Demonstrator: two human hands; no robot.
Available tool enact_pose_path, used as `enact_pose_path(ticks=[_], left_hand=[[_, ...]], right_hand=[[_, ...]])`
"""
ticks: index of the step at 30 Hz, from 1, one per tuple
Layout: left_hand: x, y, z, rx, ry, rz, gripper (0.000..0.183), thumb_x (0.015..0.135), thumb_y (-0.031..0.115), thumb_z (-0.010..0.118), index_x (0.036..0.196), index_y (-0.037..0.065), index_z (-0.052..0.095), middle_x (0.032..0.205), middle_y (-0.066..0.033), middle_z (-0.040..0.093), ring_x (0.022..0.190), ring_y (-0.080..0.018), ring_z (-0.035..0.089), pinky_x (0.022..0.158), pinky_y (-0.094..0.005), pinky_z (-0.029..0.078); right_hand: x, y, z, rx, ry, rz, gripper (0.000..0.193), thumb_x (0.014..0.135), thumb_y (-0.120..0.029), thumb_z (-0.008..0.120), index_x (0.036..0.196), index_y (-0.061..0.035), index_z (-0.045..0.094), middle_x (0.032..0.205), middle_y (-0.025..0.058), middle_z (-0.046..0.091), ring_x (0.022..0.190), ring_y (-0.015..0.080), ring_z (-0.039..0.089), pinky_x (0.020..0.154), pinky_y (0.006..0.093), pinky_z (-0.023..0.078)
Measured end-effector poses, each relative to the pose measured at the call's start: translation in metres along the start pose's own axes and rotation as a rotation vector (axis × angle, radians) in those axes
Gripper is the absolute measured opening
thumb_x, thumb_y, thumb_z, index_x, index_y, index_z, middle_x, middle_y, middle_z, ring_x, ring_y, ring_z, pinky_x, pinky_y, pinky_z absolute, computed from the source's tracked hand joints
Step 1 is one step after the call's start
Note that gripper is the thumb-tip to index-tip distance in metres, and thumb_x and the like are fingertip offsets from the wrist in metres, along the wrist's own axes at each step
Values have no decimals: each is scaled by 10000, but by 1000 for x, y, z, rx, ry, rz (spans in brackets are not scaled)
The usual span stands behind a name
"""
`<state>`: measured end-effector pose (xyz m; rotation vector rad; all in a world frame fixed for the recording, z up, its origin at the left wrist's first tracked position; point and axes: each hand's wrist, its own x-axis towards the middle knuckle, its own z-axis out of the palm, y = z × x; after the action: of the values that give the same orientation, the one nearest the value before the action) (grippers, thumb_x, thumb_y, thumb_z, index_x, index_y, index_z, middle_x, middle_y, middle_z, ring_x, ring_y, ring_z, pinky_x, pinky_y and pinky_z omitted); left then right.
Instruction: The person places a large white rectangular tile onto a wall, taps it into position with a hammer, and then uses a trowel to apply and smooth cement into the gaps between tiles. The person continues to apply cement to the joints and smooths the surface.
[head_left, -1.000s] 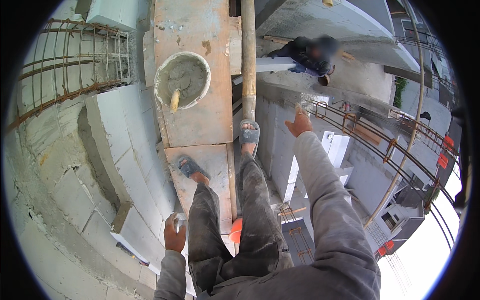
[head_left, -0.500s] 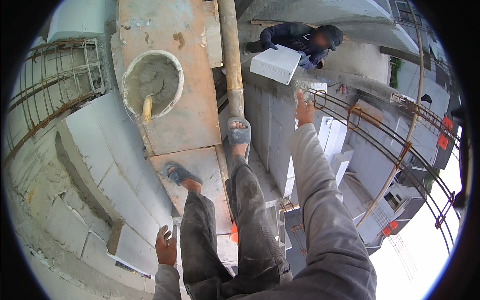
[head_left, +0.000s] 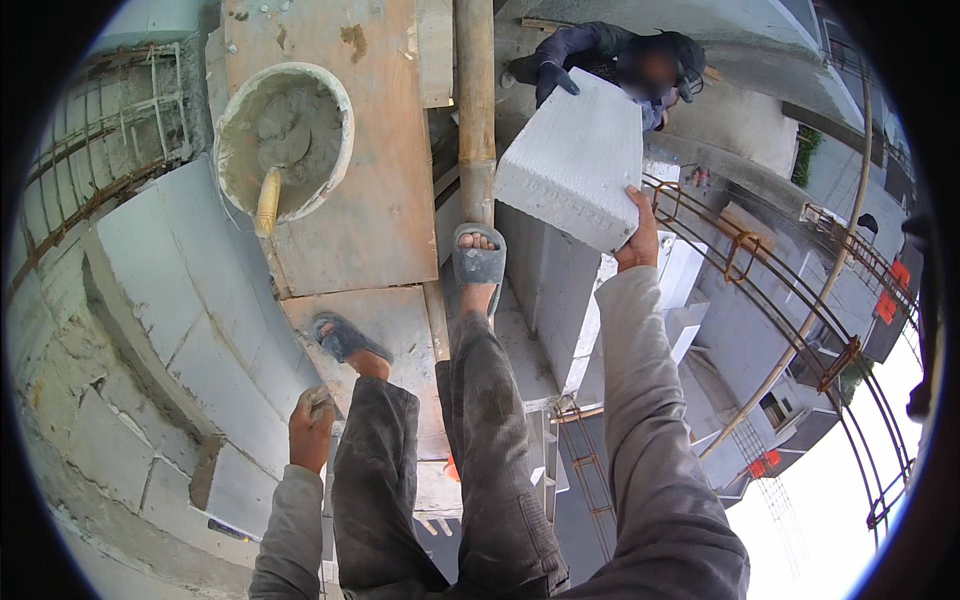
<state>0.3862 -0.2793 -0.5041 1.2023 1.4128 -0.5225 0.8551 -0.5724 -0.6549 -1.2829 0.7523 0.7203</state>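
Note:
My right hand grips the near right edge of a white aerated concrete block, thumb along its side. A co-worker in dark clothes and a cap supports the far end of that block with a gloved hand. Low at the left, my left hand has its fingers curled in, with nothing visible in them, beside the pale block wall. A round bucket of wet grey mortar stands ahead on the boards. In the mortar rests a trowel with a yellowish wooden handle.
My sandalled feet straddle two worn wooden boards. A bamboo pole runs ahead, alongside the boards. To the right, rebar cages stretch over a drop to lower levels. More rebar sits at the far left.
The co-worker's block has come nearer, and my right hand, empty before, now grips its edge. My left hand has moved slightly up and left, with its fingers curled more.

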Motion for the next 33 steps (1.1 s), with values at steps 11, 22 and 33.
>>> enact_pose_path(ticks=[11,22,33], left_hand=[[24,171,127,-423,-464,-203,759,893,562,559,1450,80,377,1411,-116,461,1263,-250,479,937,-534,463],[-170,49,78,-829,-562,-524,543,909,400,608,1300,30,537,1230,-122,603,1100,-237,586,931,-369,475],[-215,-13,-12,-934,-300,-355,609,939,434,565,1333,-26,498,1221,-164,599,1100,-234,589,932,-340,478]], right_hand=[[-318,-72,48,-143,192,130,711,792,-340,695,1330,56,454,1206,174,586,1092,281,597,901,394,503],[-534,-97,85,-662,-213,419,916,735,-220,688,1468,109,248,1337,197,505,1189,250,507,996,344,414],[-536,-44,135,-769,-399,586,863,799,-253,684,1461,105,263,1258,227,551,1100,244,560,952,323,447]])
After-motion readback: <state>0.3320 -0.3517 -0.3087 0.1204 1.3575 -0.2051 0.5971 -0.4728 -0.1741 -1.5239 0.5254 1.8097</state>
